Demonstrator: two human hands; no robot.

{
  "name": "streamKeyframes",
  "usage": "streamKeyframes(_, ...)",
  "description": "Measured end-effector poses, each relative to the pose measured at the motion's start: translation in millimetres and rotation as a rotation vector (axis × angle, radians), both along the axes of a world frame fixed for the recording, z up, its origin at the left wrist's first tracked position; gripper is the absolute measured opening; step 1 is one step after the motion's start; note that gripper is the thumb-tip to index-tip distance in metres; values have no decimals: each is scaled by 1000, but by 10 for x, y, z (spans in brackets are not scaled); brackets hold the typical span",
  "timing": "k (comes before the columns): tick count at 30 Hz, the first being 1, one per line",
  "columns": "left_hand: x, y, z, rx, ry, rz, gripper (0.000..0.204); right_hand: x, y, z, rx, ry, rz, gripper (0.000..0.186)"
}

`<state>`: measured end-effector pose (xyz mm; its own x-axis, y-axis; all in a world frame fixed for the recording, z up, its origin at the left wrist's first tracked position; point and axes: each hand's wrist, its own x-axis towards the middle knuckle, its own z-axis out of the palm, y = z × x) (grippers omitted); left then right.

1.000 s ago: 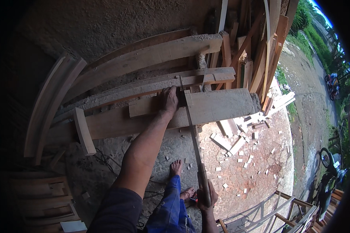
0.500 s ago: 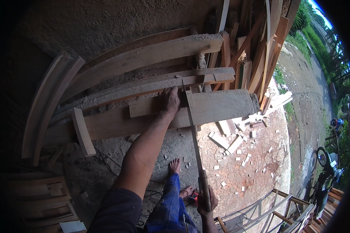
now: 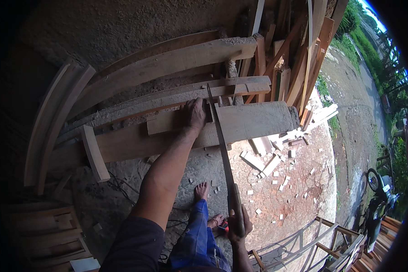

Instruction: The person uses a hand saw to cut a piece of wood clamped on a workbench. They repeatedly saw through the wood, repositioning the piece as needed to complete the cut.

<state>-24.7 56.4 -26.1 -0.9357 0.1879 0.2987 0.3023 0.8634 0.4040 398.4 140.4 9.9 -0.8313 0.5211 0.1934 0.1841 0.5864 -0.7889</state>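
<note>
My left hand point(image 3: 196, 113) is closed over a short wooden board point(image 3: 161, 124), which lies on a wide bench plank point(image 3: 254, 120). In my right hand point(image 3: 240, 226) is the wooden handle of a handsaw point(image 3: 225, 156). The long blade runs away from me, across the plank, just right of my left hand at the board's right end. Its tip reaches the narrow beam point(image 3: 167, 96) behind. How deep the teeth sit in the wood I cannot tell.
A curved wooden piece point(image 3: 95, 154) lies across the plank at left, near grooved timber point(image 3: 59, 122). Upright boards point(image 3: 299, 68) lean at the back right. Offcuts point(image 3: 258, 163) litter the floor below. A wooden frame point(image 3: 326, 240) stands lower right; a motorcycle point(image 3: 380, 195) is outside.
The saw and my right hand have moved a little away from me, and the blade's tip reaches farther past the board. My left hand keeps its place on the board.
</note>
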Motion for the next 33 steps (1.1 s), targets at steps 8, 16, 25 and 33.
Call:
streamKeyframes(8,-54,-32,-45,-85,-34,-19,30,-465,227,564,-255,20,29,55)
streamKeyframes(16,22,-19,-31,-136,-18,-22,30,-630,240,754,-323,-59,132,57)
streamKeyframes(25,58,130,110,-317,16,-68,21,-1421,367,1058,-402,-195,163,57)
streamKeyframes(33,2,44,39,-172,124,-20,24,-807,424,1386,-315,-267,218,60)
